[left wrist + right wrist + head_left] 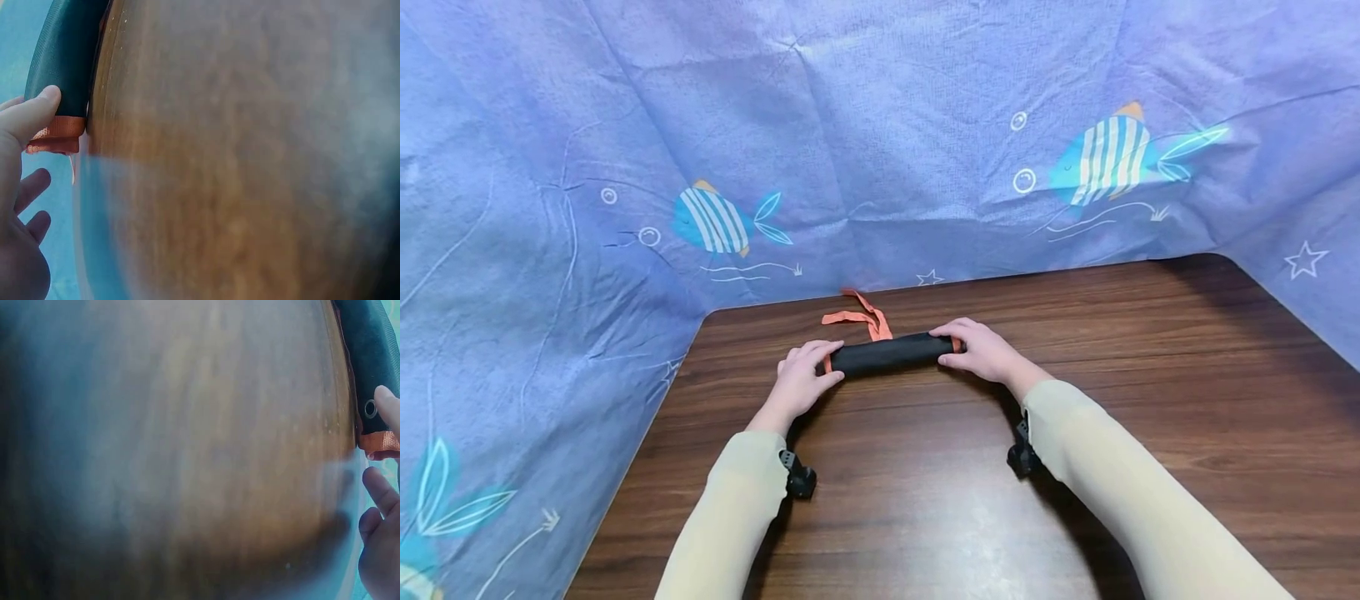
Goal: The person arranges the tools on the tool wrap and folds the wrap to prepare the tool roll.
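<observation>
Both sleeves low over table point(925, 500).
My left hand point(801, 379) and right hand point(981, 350) each grip an end of the black roll point(887, 354); orange strap point(861, 317) trails behind.

Your left hand point(801, 377) and right hand point(981, 352) sit at the far middle of the scene, palms down, fingers curved inward toward each other. Both forearms, in pale beige sleeves, angle in from the near edge, elbows spread wide.
</observation>
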`<state>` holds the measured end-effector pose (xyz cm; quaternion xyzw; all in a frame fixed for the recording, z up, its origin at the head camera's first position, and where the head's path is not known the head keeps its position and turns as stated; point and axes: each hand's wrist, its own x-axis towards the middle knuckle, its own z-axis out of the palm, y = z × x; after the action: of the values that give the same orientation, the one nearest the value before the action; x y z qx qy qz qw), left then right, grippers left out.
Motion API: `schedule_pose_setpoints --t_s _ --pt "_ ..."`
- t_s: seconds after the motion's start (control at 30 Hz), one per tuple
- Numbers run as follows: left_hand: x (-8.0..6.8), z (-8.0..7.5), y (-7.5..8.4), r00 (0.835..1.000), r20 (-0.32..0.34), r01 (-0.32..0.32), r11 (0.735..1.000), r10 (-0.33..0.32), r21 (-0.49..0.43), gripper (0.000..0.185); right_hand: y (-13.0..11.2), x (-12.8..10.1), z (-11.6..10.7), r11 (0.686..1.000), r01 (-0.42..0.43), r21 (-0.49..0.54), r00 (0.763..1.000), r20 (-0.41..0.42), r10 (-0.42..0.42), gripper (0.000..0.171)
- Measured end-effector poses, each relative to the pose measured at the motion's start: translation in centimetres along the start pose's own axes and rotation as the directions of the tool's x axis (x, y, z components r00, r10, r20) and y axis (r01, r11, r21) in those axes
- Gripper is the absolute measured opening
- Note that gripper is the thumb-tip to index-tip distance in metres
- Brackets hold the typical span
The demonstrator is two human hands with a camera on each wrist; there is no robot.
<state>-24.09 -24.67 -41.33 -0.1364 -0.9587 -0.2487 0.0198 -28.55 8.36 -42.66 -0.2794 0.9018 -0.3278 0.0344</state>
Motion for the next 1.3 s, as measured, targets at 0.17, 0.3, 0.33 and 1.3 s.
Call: schedule_pose_setpoints --t_s 0.17,0.3,0.33,1.3 --pt "0.2 -0.3 0.0 1.000 0.017 -0.015 0.999 0.015 0.043 0.047 -0.3 0.2 0.0 1.000 -0.008 -0.006 1.000 -0.009 0.008 0.047" --pt "0.5 -0.7 0.0 0.999 0.053 -0.006 0.998 0.003 0.056 0.045 -0.5 0.2 -0.3 1.000 -0.016 -0.003 1.000 -0.008 0.016 0.047" --pt "0.6 -0.7 0.0 0.998 0.061 -0.001 0.998 -0.002 0.057 0.045 -0.5 0.2 -0.4 1.000 -0.021 -0.003 1.000 -0.007 0.021 0.046" --pt "0.8 -1.6 0.4 0.999 0.046 -0.003 1.000 0.002 0.006 0.057 -0.2 -0.7 -1.4 0.988 0.007 0.151 0.998 -0.067 0.004 0.054"
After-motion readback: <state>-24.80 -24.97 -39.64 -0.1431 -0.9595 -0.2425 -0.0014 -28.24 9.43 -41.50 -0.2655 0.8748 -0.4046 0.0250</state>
